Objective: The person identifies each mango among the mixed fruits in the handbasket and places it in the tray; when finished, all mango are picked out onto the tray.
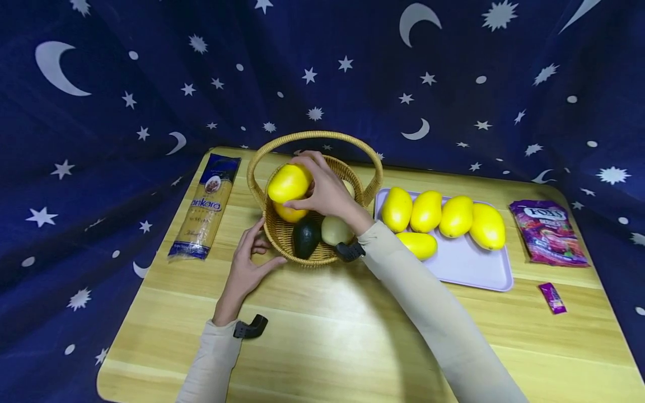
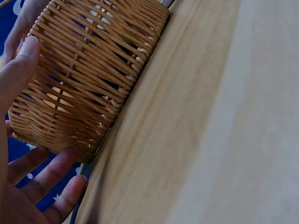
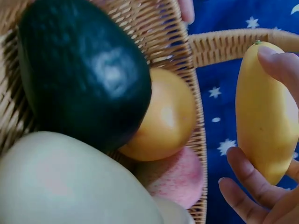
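My right hand (image 1: 327, 187) holds a yellow mango (image 1: 288, 183) between thumb and fingers, over the left part of a wicker basket (image 1: 314, 262) with a tall handle. Beneath it in the basket lie an orange fruit (image 1: 289, 214), a dark avocado (image 1: 305, 238) and a pale green fruit (image 1: 334, 230). The right wrist view also shows a pinkish round fruit (image 3: 180, 179) beside the orange one. My left hand (image 1: 248, 263) is at the basket's near left side; in the left wrist view its thumb touches the wicker and its fingers are spread alongside.
Right of the basket, a lilac tray (image 1: 473, 268) carries several yellow mangoes (image 1: 456, 216). A candy bag (image 1: 548, 232) and a small purple wrapped candy (image 1: 552, 298) lie farther right. At the left is a pasta packet (image 1: 204, 207). Behind the table hangs a starry blue cloth (image 1: 282, 61).
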### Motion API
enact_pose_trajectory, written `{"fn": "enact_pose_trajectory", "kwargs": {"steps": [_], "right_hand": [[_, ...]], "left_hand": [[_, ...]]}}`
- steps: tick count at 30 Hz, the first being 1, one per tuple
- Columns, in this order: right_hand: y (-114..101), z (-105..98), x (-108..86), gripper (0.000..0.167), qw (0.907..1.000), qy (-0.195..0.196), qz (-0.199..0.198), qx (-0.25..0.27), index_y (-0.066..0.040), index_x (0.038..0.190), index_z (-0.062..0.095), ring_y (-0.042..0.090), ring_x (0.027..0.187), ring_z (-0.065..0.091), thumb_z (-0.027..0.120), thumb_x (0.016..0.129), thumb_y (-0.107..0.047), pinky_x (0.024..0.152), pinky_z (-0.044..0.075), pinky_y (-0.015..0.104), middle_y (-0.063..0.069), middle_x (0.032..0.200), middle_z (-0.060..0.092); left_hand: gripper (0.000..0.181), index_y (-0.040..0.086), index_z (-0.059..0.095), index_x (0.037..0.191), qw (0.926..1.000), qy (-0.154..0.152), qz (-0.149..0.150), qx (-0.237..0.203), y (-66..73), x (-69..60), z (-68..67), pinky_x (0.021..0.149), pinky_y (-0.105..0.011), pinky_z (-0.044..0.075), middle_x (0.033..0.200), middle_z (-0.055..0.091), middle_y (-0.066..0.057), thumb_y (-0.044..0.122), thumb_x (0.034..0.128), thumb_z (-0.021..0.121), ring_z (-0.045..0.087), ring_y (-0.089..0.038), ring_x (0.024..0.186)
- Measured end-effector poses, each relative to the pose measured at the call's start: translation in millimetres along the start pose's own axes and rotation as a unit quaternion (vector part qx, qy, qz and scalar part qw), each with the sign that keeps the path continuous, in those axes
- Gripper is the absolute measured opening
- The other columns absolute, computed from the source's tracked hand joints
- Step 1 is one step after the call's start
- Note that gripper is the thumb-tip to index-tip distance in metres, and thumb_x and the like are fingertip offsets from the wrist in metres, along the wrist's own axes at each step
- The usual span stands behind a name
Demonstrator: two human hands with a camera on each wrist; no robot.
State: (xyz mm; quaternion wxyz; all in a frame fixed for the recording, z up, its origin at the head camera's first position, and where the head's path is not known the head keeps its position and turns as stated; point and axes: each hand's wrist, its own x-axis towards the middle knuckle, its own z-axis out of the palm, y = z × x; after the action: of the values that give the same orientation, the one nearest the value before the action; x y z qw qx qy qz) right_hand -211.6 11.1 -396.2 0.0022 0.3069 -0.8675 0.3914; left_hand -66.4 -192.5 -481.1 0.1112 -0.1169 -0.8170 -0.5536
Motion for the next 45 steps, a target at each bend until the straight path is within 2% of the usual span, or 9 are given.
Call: {"fn": "enact_pose_trajectory", "kwargs": {"steps": [5, 9, 16, 25, 30, 34, 39, 42, 45], "right_hand": [[-8.7, -4.8, -23.1, 0.085, 0.9996, 0.020, -0.019, 0.006, -0.021, 0.138, 0.050, 0.021, 0.116, 0.052, 0.089, 0.066, -0.044, 0.088, 0.054, 0.038, 0.005, 0.148, 0.037], [-15.9, -8.9, -47.0, 0.085, 0.9990, 0.034, -0.023, 0.015, -0.024, 0.138, 0.050, 0.023, 0.114, 0.052, 0.090, 0.066, -0.043, 0.081, 0.056, 0.042, 0.005, 0.149, 0.036], [-20.7, -18.9, -85.6, 0.083, 0.9978, 0.059, -0.016, 0.026, -0.024, 0.135, 0.052, 0.020, 0.116, 0.054, 0.091, 0.064, -0.039, 0.081, 0.057, 0.038, 0.007, 0.149, 0.037], [-13.7, -37.1, -123.2, 0.087, 0.9948, 0.102, -0.002, 0.004, -0.023, 0.135, 0.052, 0.020, 0.123, 0.050, 0.094, 0.060, -0.036, 0.088, 0.053, 0.035, 0.003, 0.149, 0.039], [-3.8, -52.7, -146.4, 0.089, 0.9906, 0.136, 0.010, 0.001, -0.021, 0.135, 0.054, 0.019, 0.121, 0.051, 0.097, 0.057, -0.028, 0.081, 0.050, 0.019, 0.005, 0.148, 0.041], [6.2, -68.1, -169.7, 0.091, 0.9844, 0.174, 0.022, -0.008, -0.016, 0.134, 0.056, 0.020, 0.119, 0.051, 0.098, 0.053, -0.018, 0.079, 0.046, 0.013, 0.007, 0.148, 0.041], [11.3, -88.9, -201.9, 0.091, 0.9734, 0.222, 0.053, -0.021, -0.001, 0.132, 0.055, 0.003, 0.104, 0.049, 0.094, 0.050, 0.004, 0.076, 0.042, 0.008, 0.020, 0.144, 0.042], [30.1, -98.0, -226.1, 0.093, 0.9663, 0.241, 0.086, -0.029, -0.002, 0.135, 0.054, -0.003, 0.098, 0.047, 0.092, 0.051, 0.010, 0.076, 0.042, 0.006, 0.020, 0.145, 0.040], [59.7, -102.7, -251.3, 0.095, 0.9570, 0.256, 0.131, -0.039, -0.011, 0.140, 0.052, -0.001, 0.098, 0.046, 0.091, 0.055, 0.007, 0.075, 0.042, 0.006, 0.011, 0.147, 0.039]], "left_hand": [[0.093, -0.002, 0.034, 0.150, 1.0000, -0.001, -0.002, 0.004, -1.2, -0.5, -0.1, 0.078, -0.050, 0.054, 0.127, 0.051, -0.026, -0.005, 0.0710, 0.084, 0.060, -0.043, 0.092], [0.093, -0.003, 0.034, 0.149, 1.0000, -0.001, 0.001, 0.004, -1.5, -0.6, 0.3, 0.077, -0.050, 0.054, 0.126, 0.051, -0.026, -0.006, 0.0707, 0.083, 0.060, -0.043, 0.092], [0.095, 0.000, 0.034, 0.150, 1.0000, 0.003, -0.006, 0.002, -1.9, -0.8, 0.6, 0.078, -0.048, 0.054, 0.124, 0.052, -0.026, -0.004, 0.0697, 0.085, 0.060, -0.043, 0.092], [0.095, -0.001, 0.034, 0.150, 0.9999, 0.004, -0.009, -0.007, -1.4, -1.2, -0.3, 0.078, -0.050, 0.053, 0.125, 0.052, -0.027, -0.005, 0.0695, 0.084, 0.059, -0.045, 0.092], [0.095, 0.000, 0.034, 0.150, 0.9999, 0.001, -0.010, -0.008, -2.2, -1.2, 0.1, 0.078, -0.049, 0.054, 0.125, 0.052, -0.026, -0.006, 0.0700, 0.084, 0.059, -0.045, 0.093], [0.095, 0.001, 0.034, 0.151, 0.9999, 0.001, -0.009, -0.009, -2.7, -0.6, 0.2, 0.079, -0.048, 0.054, 0.126, 0.051, -0.026, -0.006, 0.0701, 0.084, 0.059, -0.043, 0.093], [0.095, 0.001, 0.033, 0.151, 0.9999, -0.002, -0.008, -0.008, -4.2, -0.1, 0.0, 0.079, -0.045, 0.054, 0.127, 0.051, -0.026, -0.005, 0.0708, 0.084, 0.059, -0.042, 0.094], [0.095, 0.001, 0.033, 0.151, 0.9999, -0.003, -0.007, -0.008, -4.8, -0.1, -0.2, 0.079, -0.045, 0.054, 0.128, 0.051, -0.026, -0.006, 0.0708, 0.084, 0.059, -0.043, 0.094], [0.095, 0.001, 0.033, 0.151, 0.9999, -0.002, -0.006, -0.009, -4.3, -0.1, -0.2, 0.079, -0.045, 0.054, 0.128, 0.051, -0.025, -0.006, 0.0706, 0.084, 0.059, -0.044, 0.093]]}}
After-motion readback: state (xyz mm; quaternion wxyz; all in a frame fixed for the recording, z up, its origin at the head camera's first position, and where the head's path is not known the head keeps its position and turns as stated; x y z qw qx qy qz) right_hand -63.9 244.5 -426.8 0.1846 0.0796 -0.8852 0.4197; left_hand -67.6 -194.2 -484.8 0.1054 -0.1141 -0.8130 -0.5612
